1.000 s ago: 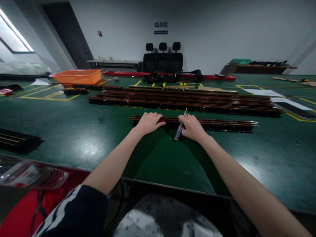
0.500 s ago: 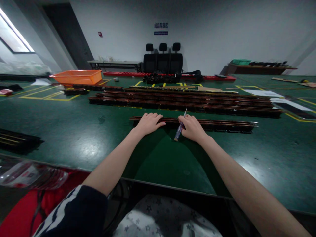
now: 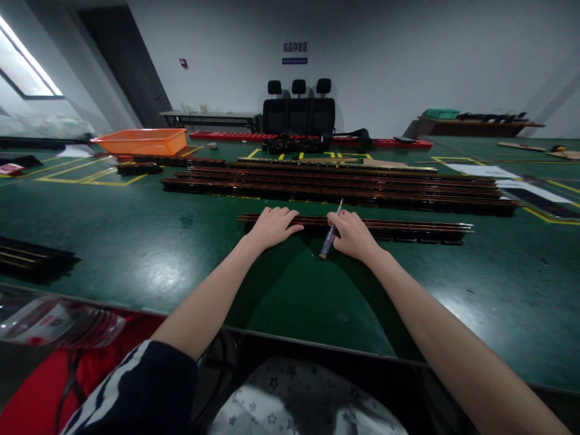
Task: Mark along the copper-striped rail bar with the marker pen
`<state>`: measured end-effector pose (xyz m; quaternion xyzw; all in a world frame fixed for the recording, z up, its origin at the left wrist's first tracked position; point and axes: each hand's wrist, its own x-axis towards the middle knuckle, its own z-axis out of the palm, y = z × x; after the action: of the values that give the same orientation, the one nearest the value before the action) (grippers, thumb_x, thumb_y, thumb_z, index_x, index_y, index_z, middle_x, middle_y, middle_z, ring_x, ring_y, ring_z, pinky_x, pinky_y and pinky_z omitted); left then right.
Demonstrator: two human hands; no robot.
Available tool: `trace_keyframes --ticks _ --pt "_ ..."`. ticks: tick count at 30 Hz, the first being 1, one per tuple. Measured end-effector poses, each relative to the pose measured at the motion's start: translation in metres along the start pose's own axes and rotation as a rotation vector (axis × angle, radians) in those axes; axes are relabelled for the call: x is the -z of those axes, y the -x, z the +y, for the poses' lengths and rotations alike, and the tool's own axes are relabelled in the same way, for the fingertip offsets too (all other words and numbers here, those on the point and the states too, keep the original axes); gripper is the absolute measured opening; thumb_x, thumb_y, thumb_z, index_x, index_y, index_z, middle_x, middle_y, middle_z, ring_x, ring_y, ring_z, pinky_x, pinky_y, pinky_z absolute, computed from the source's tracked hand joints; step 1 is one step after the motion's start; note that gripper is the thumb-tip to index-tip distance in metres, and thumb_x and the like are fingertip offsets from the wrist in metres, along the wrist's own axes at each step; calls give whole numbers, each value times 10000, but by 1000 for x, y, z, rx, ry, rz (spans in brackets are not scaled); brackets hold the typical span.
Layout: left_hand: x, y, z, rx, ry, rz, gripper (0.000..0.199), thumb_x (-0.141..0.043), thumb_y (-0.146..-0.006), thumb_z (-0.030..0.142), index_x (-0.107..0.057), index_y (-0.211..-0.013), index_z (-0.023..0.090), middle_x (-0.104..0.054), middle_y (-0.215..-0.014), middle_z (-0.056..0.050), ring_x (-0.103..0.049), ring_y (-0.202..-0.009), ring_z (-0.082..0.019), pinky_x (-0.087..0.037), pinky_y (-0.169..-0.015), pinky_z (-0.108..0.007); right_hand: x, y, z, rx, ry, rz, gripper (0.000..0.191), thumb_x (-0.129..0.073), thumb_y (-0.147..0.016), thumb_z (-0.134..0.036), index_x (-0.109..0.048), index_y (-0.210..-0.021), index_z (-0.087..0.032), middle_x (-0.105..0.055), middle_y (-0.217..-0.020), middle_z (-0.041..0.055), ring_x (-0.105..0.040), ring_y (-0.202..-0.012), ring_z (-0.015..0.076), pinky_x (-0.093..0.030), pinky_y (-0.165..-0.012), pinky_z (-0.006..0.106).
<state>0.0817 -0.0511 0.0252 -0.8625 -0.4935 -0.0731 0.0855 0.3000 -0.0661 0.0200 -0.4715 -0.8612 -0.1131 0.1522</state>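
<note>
A long dark rail assembly with reddish strips [image 3: 408, 230] lies across the green table in front of me. My left hand [image 3: 273, 228] rests over its left part, fingers on top and thumb pointing right along the near side. My right hand [image 3: 353, 234] is closed round a slim screwdriver-like tool [image 3: 327, 241] with a clear purplish handle, its metal tip pointing up and away. That hand also rests against the rail assembly. Beyond both hands lies a wider row of similar long dark rails [image 3: 339, 184].
An orange bin [image 3: 142, 142] stands at the back left. Dark rails [image 3: 34, 257] lie near the left edge, above a plastic bottle [image 3: 58, 323]. White sheets [image 3: 483, 171] and a dark flat panel [image 3: 544, 201] lie at the right. Black seats [image 3: 299, 115] stand behind the table.
</note>
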Motion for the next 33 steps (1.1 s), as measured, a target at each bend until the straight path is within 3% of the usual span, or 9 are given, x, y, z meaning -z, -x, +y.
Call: trace_keyframes --ticks 23,33 --pt "1 0 2 7 -26 -5 477 -344 -990 495 -539 -1268 161 -637 -1185 -116 -583 -1069 -268 -409 -875 -381 -1 1 0 -1 -1 3 172 -422 -706 -78 -472 -832 -183 -593 -802 117 -490 -789 250 -321 -704 321" --pt "0 0 -1 -6 -13 -4 490 -340 -991 498 -528 -1288 157 -633 -1190 -119 -585 -1077 -267 -411 -883 -379 -2 0 5 -12 -23 -29 231 -440 -709 -95 -481 -929 -155 -607 -856 133 -526 -819 259 -360 -736 342"
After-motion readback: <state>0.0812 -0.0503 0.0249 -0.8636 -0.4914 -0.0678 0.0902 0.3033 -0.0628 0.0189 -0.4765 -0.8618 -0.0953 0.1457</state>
